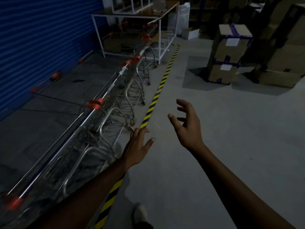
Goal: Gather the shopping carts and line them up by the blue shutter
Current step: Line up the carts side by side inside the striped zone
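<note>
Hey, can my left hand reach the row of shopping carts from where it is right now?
Probably yes. The left hand is open and right beside the row of carts, with nothing showing between them. Its fingertips look close to the nearest one.

Taped cardboard boxes (pixel 228 53) stand right of striped floor tape (pixel 158 90), seemingly stacked.
</note>
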A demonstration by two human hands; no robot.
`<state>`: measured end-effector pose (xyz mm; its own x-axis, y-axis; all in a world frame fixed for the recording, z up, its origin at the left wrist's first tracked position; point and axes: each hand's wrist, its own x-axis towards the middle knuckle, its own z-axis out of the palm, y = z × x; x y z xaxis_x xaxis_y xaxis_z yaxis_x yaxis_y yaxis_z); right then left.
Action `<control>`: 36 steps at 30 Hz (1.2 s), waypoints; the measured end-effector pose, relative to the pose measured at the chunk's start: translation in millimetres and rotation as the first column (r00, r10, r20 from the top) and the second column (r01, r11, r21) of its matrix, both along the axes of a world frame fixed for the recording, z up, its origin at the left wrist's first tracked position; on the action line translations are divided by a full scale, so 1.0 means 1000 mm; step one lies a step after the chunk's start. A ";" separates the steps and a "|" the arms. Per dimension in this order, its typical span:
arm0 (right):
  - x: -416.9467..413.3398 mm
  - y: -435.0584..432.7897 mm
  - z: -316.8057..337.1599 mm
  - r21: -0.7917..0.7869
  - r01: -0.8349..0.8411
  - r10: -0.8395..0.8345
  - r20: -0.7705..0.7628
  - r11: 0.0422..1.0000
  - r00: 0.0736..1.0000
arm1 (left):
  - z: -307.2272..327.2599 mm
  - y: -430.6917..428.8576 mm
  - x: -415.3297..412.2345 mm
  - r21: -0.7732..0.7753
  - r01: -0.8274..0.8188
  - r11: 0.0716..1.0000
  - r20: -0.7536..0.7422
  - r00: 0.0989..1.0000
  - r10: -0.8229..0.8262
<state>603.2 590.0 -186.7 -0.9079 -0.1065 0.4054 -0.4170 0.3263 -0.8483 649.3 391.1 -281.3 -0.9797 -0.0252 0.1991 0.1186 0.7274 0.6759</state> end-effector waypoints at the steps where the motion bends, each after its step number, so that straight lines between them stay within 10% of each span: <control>1: -0.016 -0.003 -0.005 0.002 0.006 -0.006 0.005 1.000 1.000 | -0.006 -0.001 -0.017 0.017 0.005 1.000 0.004 1.000 -0.005; 20: -0.373 -0.049 -0.123 0.172 0.166 -0.211 0.291 0.971 0.933 | 0.106 -0.043 -0.454 0.216 0.180 0.960 -0.328 0.939 -0.102; 36: -0.747 0.012 -0.116 0.074 0.152 -0.167 0.280 0.986 0.945 | 0.014 0.006 -0.802 0.150 0.055 0.987 -0.027 0.998 -0.051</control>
